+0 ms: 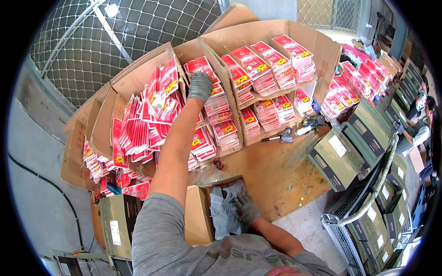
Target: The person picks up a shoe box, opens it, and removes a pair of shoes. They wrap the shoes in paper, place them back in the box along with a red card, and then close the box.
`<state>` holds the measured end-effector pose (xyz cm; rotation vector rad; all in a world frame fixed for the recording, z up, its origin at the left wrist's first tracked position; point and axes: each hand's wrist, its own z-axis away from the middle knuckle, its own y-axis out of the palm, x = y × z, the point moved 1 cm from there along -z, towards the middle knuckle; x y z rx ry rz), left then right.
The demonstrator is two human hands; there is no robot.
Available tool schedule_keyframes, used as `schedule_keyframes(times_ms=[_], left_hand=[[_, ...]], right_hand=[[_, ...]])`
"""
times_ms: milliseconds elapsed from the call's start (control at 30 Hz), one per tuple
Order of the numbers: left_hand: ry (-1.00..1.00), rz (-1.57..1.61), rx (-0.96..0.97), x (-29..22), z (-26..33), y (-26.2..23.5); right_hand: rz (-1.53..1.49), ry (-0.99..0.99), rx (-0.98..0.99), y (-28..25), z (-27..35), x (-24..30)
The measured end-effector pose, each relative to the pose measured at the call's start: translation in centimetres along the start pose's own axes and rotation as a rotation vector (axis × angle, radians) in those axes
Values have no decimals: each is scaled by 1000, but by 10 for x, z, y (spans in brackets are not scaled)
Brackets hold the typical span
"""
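My left hand (pixel 201 86), in a grey knitted glove, reaches up into a cardboard compartment. Its fingers curl over the top of a stack of flat red printed packets (pixel 199 66); the fingertips are partly hidden. My right hand (pixel 247 210), also gloved, is low and near my body with its fingers apart. Beside and under it lies a crumpled grey-blue cloth (pixel 224 207) in an open cardboard box (pixel 199 216). Left of my left arm, more red packets (pixel 134 126) are heaped loosely and lean at angles.
A cardboard shelf (pixel 320 43) holds several neat red stacks. Dark gloves (pixel 314 121) and a black marker (pixel 270 138) lie on the brown tabletop (pixel 281 177). Olive boxes (pixel 338 154) stand at right, above a wire cart (pixel 340 239). Another person (pixel 416 131) is at far right.
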<state>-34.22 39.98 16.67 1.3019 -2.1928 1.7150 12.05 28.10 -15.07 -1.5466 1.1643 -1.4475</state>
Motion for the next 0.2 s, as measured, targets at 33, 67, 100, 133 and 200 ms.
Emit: schedule_keyframes(times_ms=[33,67,100,133,200], left_hand=[[-4,104,-166,-3,10,-3],[-12,190,-321,3,27,0],[-5,311,-480,-14,39,-6],[136,283,-519,-30,62,-10],[49,685,-406,-56,138,5]], right_hand=[[-7,-1,-6,3,-2,-1],[-28,-17,-12,8,-5,3],[-39,4,-10,12,-3,-3],[-32,23,7,17,-3,-10],[-52,37,77,28,0,-8]])
